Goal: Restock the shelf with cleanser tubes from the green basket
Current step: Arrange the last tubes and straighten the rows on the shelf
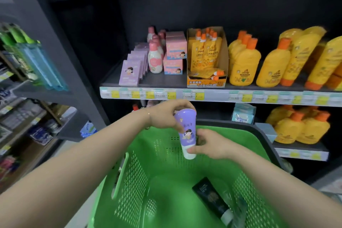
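A purple cleanser tube (185, 127) with a white cap pointing down hangs above the green basket (140, 176). My left hand (166, 114) grips the tube's flat upper end, and my right hand (209, 144) pinches it near the cap. A black tube (211, 198) with a white cap lies on the basket's floor at the right. The shelf (159, 79) straight ahead carries purple boxes (130, 72) at its left, with bare board to their left.
Pink bottles (155, 57), pink boxes (174, 52), a carton of orange pouches (207, 57) and yellow bottles (259, 61) fill the same shelf. More yellow bottles (296, 127) stand on the lower shelf. A side rack (27, 61) with green and blue items stands left.
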Demonstrator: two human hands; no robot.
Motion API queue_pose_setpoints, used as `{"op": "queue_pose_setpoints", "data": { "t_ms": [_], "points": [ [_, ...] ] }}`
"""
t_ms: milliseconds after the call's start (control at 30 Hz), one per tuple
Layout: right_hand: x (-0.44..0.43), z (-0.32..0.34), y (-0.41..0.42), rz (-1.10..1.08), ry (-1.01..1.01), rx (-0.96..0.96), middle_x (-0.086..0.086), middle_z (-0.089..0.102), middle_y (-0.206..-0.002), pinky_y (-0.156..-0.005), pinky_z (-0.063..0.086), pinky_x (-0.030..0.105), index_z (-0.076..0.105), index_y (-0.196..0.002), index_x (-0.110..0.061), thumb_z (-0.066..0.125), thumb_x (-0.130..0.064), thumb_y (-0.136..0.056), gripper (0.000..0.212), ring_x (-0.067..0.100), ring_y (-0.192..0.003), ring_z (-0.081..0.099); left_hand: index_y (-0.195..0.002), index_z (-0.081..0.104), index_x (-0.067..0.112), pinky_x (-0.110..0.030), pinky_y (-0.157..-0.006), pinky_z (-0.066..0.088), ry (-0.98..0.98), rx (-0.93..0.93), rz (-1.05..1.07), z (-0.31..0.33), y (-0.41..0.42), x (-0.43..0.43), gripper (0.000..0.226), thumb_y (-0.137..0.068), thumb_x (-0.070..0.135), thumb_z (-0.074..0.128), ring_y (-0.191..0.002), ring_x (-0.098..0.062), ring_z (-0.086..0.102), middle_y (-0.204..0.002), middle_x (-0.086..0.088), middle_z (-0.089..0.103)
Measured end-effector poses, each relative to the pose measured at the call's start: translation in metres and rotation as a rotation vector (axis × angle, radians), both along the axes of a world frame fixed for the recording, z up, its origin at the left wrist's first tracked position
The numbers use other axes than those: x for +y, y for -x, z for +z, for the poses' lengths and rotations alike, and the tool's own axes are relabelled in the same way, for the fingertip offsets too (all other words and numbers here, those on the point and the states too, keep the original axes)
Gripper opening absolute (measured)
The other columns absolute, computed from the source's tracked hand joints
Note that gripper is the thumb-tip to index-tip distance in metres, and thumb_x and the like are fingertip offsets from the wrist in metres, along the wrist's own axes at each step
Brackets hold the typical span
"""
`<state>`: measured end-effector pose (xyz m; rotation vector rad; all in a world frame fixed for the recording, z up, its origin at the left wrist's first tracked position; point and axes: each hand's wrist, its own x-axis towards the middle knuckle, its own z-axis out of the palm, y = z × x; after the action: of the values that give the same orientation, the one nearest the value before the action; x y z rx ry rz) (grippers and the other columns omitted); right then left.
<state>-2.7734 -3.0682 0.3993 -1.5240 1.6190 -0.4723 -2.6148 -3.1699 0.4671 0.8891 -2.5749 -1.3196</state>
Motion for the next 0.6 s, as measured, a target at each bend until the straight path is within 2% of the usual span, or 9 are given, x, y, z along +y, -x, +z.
{"op": "queue_pose_setpoints", "data": {
  "t_ms": [67, 100, 233, 300, 400, 467, 533, 600],
  "points": [
    [0.0, 0.01, 0.002, 0.005, 0.033, -0.03, 0.001, 0.07, -0.105, -0.09, 0.052, 0.046, 0.063, -0.109, -0.028, 0.075, -0.042, -0.069, 0.044, 0.023, -0.097, 0.066, -0.113, 0.055, 0.011, -0.042, -0.086, 0.054, -0.072, 0.09, 0.059, 0.007, 0.001, 0.001, 0.052, -0.07, -0.008, 0.076, -0.089, -0.019, 0.06, -0.11, -0.017, 0.064],
    [0.0, 0.018, 0.004, -0.008, 0.055, -0.03, 0.002, 0.071, -0.104, -0.089, 0.052, 0.046, 0.063, -0.108, -0.028, 0.074, -0.045, -0.067, 0.045, 0.025, -0.095, 0.067, -0.113, 0.055, 0.012, -0.047, -0.088, 0.054, -0.094, 0.13, 0.086, 0.01, 0.001, 0.001, 0.053, -0.068, -0.005, 0.079, -0.089, -0.022, 0.062, -0.11, -0.02, 0.064],
    [0.0, 0.053, 0.011, -0.05, 0.147, -0.093, 0.005, 0.073, -0.098, -0.08, 0.056, 0.04, 0.063, -0.103, -0.024, 0.074, -0.026, -0.082, 0.024, 0.021, -0.081, 0.069, -0.112, 0.055, 0.014, -0.058, -0.091, 0.049, -0.134, 0.221, 0.156, 0.023, 0.002, 0.0, 0.067, -0.055, 0.017, 0.09, -0.097, -0.033, 0.068, -0.11, -0.015, 0.066],
    [-0.002, 0.071, 0.015, -0.077, 0.202, -0.111, 0.008, 0.073, -0.095, -0.075, 0.055, 0.037, 0.065, -0.102, -0.019, 0.074, -0.022, -0.083, 0.021, 0.024, -0.076, 0.068, -0.114, 0.056, 0.017, -0.053, -0.091, 0.051, -0.118, 0.21, 0.158, 0.027, 0.004, 0.0, 0.078, -0.045, 0.028, 0.09, -0.093, -0.03, 0.069, -0.111, -0.013, 0.066],
    [-0.001, 0.1, 0.019, -0.11, 0.249, -0.153, 0.009, 0.072, -0.09, -0.069, 0.052, 0.031, 0.067, -0.096, -0.017, 0.075, -0.019, -0.081, 0.017, 0.018, -0.068, 0.064, -0.107, 0.056, 0.012, -0.044, -0.091, 0.054, -0.088, 0.228, 0.14, 0.038, 0.01, 0.002, 0.08, -0.038, 0.035, 0.088, -0.083, -0.016, 0.067, -0.105, -0.008, 0.067],
    [-0.001, 0.116, 0.023, -0.135, 0.277, -0.146, 0.01, 0.072, -0.087, -0.065, 0.053, 0.027, 0.067, -0.097, -0.014, 0.074, -0.016, -0.082, 0.016, 0.019, -0.065, 0.063, -0.106, 0.056, 0.012, -0.04, -0.09, 0.054, -0.075, 0.258, 0.115, 0.048, 0.015, 0.004, 0.076, -0.04, 0.03, 0.089, -0.084, -0.014, 0.066, -0.105, -0.01, 0.067],
    [0.0, 0.13, 0.027, -0.179, 0.306, -0.147, 0.006, 0.07, -0.079, -0.054, 0.049, 0.018, 0.065, -0.099, -0.011, 0.07, -0.011, -0.085, 0.015, 0.016, -0.06, 0.062, -0.102, 0.055, 0.017, -0.035, -0.087, 0.054, -0.082, 0.273, 0.072, 0.057, 0.023, 0.003, 0.062, -0.051, 0.014, 0.091, -0.081, -0.013, 0.063, -0.104, -0.013, 0.065],
    [0.0, 0.142, 0.032, -0.219, 0.323, -0.163, 0.007, 0.071, -0.082, -0.057, 0.052, 0.02, 0.066, -0.099, -0.011, 0.07, -0.011, -0.086, 0.014, 0.02, -0.065, 0.064, -0.098, 0.055, 0.021, -0.033, -0.086, 0.053, -0.056, 0.302, 0.053, 0.065, 0.03, 0.002, 0.053, -0.059, 0.007, 0.088, -0.08, -0.013, 0.061, -0.096, -0.005, 0.065]
  ]
}}
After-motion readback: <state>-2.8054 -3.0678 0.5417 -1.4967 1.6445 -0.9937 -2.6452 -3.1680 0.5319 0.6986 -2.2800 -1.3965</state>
